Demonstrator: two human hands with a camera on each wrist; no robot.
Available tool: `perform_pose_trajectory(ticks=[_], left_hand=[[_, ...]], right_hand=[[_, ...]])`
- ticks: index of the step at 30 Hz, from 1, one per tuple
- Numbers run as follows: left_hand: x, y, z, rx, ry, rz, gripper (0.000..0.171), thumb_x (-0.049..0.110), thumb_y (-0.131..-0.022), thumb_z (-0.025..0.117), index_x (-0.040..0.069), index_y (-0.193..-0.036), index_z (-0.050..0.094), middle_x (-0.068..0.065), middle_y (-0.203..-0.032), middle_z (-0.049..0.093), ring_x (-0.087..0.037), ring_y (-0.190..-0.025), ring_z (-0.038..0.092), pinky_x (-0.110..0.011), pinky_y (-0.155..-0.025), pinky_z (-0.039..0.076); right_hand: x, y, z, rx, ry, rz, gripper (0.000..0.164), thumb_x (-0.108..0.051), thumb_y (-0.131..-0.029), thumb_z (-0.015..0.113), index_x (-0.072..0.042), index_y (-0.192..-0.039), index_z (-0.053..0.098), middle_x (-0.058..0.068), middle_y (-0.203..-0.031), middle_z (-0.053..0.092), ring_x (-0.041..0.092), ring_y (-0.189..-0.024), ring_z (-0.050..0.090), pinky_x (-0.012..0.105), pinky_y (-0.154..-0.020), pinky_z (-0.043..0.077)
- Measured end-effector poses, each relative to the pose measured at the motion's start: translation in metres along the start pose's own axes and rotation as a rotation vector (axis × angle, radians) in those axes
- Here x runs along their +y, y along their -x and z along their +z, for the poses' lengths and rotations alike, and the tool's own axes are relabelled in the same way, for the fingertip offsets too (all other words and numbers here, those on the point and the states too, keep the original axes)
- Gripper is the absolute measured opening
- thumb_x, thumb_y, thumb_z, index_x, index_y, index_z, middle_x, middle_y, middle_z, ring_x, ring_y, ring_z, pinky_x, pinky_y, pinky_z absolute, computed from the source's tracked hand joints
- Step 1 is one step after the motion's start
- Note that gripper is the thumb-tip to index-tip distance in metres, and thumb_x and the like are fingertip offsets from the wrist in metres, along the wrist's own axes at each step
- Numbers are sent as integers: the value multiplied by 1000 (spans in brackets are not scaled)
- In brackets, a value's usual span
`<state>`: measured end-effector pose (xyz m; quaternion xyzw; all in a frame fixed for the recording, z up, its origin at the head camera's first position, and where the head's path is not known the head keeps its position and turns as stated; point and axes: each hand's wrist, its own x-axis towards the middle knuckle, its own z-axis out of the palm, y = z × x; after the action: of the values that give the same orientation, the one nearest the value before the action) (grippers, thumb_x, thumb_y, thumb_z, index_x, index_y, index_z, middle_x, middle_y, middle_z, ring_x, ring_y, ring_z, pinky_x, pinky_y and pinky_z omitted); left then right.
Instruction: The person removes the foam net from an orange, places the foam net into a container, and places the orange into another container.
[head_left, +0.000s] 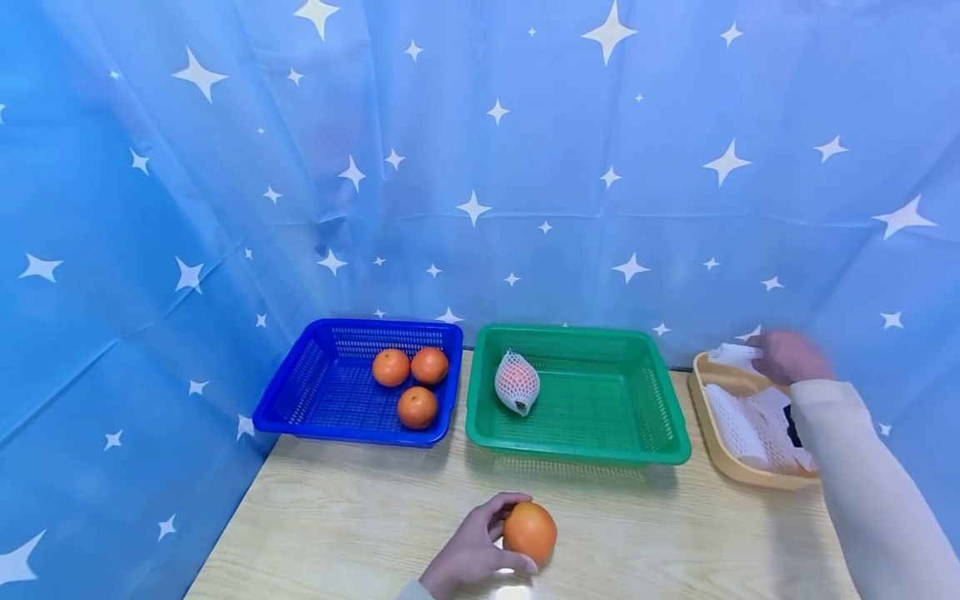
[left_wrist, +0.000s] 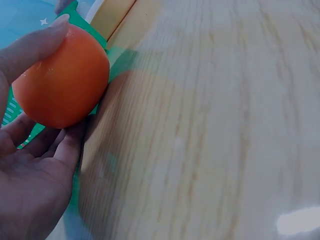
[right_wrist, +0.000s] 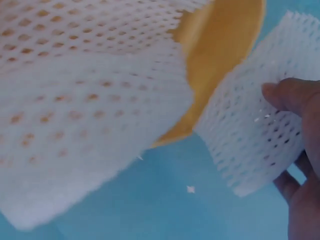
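Note:
My left hand (head_left: 474, 543) grips an orange (head_left: 531, 532) near the front of the table, thumb on one side and fingers on the other. In the left wrist view the thumb lies across the top of the orange (left_wrist: 65, 80). Over the far part of the yellow basket (head_left: 723, 454), my right hand (head_left: 791, 357) pinches a white foam net sleeve (head_left: 735, 354). The right wrist view shows that foam net (right_wrist: 255, 110) between thumb and fingers, apart from other foam nets (right_wrist: 90, 120) in the basket.
A green basket (head_left: 577, 454) in the middle holds one fruit in a foam net (head_left: 517, 383). Left of it stands a blue basket (head_left: 300, 421) with several oranges, one being the front orange (head_left: 417, 407). A blue star-patterned curtain (head_left: 480, 150) hangs behind the wooden table (head_left: 337, 517).

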<state>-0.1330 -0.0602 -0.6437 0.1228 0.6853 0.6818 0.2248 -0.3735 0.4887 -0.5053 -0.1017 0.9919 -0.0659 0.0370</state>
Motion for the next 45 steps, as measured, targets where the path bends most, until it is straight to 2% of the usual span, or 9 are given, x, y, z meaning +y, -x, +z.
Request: perform_pose_trajectory(ticks=[8,12,17,20,23,28,31,38,45], left_hand=[[0,4,1,-16,-7,17,75,12,-78,90,20,-143,54,1,-137,60,-9,-123,62,-18,-105,48],[0,11,3,-21,27,-28,75,13,-77,90,21,-143,55,2,-137,61,-13,-124,62,-21,-102,50],[0,18,7,-27,90,-111,75,14,-74,91,25,-140,58,4,-134,63,-17,-123,61,-33,-100,54],[0,15,6,-23,67,-99,74,17,-75,92,25,-140,57,5,-135,62,-16,-123,61,-33,-103,54],[1,12,4,-18,31,-70,74,18,-76,91,24,-142,56,6,-137,62,-14,-124,62,-28,-104,53],[2,9,1,0,16,-53,75,17,-76,92,25,-141,56,6,-139,60,-12,-124,62,-21,-101,51],[2,7,-1,16,9,-52,76,16,-75,92,25,-141,56,5,-137,61,-12,-123,62,-22,-102,51],[3,4,-3,13,1,-9,78,11,-75,91,19,-143,55,1,-134,61,-12,-120,63,-18,-100,50],[1,1,-3,2,5,7,76,11,-76,90,18,-143,55,1,-134,61,-12,-119,64,-17,-100,50]], right_hand=[[5,-1,25,-59,-70,53,42,-6,-89,71,10,-127,63,38,-123,62,57,-105,61,59,-79,56],[5,2,37,-56,-59,67,43,-6,-88,71,11,-127,63,38,-125,62,56,-104,61,60,-81,56],[6,13,49,-119,-85,100,45,-5,-89,69,13,-129,61,39,-121,62,33,-77,65,44,-64,57],[4,14,47,-152,-122,118,49,-8,-90,69,15,-132,57,39,-118,61,26,-73,60,37,-61,54],[1,10,40,-168,-153,126,55,-11,-89,71,15,-134,55,41,-121,58,34,-82,62,42,-65,56],[-3,4,26,-206,-149,145,69,-13,-83,75,13,-141,48,45,-137,45,56,-110,55,62,-82,54],[-6,3,20,-215,-150,158,74,-16,-82,77,11,-144,44,46,-139,41,58,-113,51,68,-87,50],[-6,4,16,-209,-147,140,83,-16,-79,76,4,-150,37,46,-143,35,62,-116,47,70,-87,49],[-11,7,13,-180,-144,106,92,-27,-82,78,7,-153,30,48,-146,29,69,-128,32,78,-100,38]])
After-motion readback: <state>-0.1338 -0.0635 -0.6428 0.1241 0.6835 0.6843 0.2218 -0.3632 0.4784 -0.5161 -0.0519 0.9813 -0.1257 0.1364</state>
